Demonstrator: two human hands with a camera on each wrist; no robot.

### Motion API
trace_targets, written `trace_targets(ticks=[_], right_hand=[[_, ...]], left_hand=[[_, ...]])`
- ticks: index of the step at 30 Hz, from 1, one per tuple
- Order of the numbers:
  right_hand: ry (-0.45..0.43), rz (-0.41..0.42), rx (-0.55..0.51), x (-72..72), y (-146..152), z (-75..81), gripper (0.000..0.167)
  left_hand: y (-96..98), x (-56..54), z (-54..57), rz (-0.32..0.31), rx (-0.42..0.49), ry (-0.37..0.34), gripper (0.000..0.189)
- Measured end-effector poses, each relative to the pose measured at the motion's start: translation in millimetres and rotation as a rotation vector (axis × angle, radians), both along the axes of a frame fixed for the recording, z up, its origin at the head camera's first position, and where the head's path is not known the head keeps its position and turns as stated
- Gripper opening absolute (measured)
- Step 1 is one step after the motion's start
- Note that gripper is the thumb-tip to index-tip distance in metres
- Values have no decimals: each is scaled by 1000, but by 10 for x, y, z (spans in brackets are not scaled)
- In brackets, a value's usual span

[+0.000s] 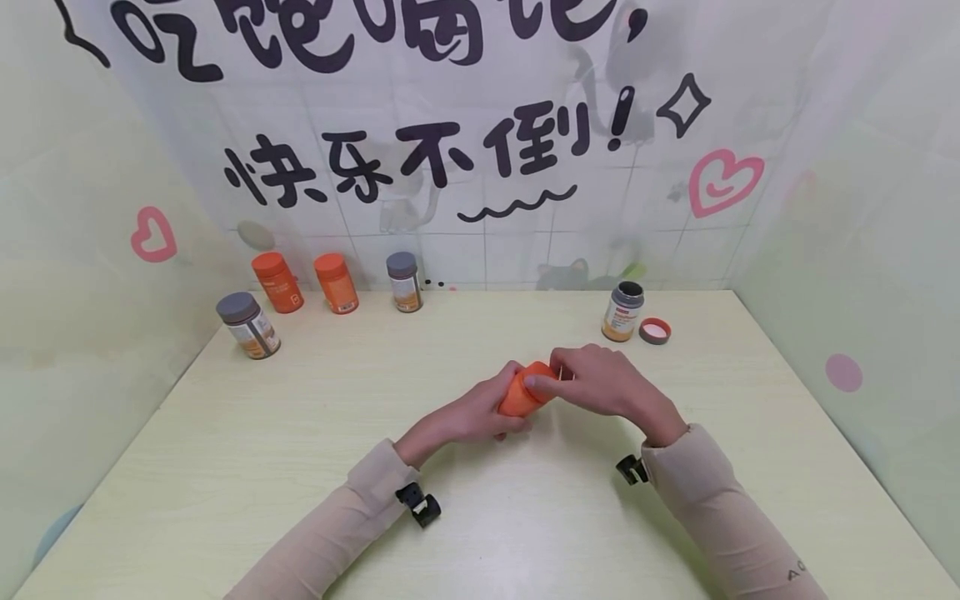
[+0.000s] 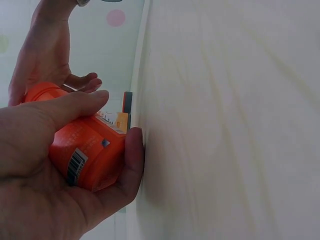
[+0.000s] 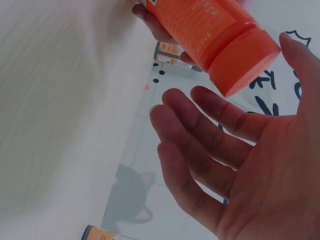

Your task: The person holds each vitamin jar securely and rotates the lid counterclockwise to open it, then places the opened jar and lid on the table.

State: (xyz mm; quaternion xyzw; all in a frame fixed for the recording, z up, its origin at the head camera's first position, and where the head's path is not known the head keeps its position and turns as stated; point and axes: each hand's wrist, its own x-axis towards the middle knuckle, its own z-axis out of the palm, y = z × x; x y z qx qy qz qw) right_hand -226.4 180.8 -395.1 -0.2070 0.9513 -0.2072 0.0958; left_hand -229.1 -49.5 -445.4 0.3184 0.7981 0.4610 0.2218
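My left hand [image 1: 476, 410] grips an orange bottle [image 1: 517, 400] over the middle of the table, tilted with its orange lid [image 3: 245, 62] toward the right. In the left wrist view, the thumb and fingers wrap around the bottle's body [image 2: 87, 150], which carries a barcode. My right hand [image 1: 603, 382] is at the lid end. Its fingers are loosely bent and spread below the lid in the right wrist view, with a visible gap, and its thumb tip is right at the lid's edge. The lid sits on the bottle.
Back right on the table [image 1: 360, 517] stands a lidless grey jar [image 1: 621, 317], beside an upturned red-rimmed lid [image 1: 656, 331]. Along the back left are a grey-lidded jar [image 1: 251, 327], two orange bottles [image 1: 279, 285] and another grey-lidded jar [image 1: 406, 285]. Printed sheets [image 1: 525, 250] surround the table.
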Motion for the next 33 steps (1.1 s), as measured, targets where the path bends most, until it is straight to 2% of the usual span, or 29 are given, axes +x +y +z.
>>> trace_targets(ticks=[16,26,33], right_hand=[[-9,43,-16,8,-15,23,42],[0,-4,-2,14,-24,26,51],[-7,2,2,20,-21,41,47]], left_hand=[[-1,-10,-13,-2,8,0,49],[4,-7,-3,3,-6,5,48],[9,-14,-17,5,-17,11,48]])
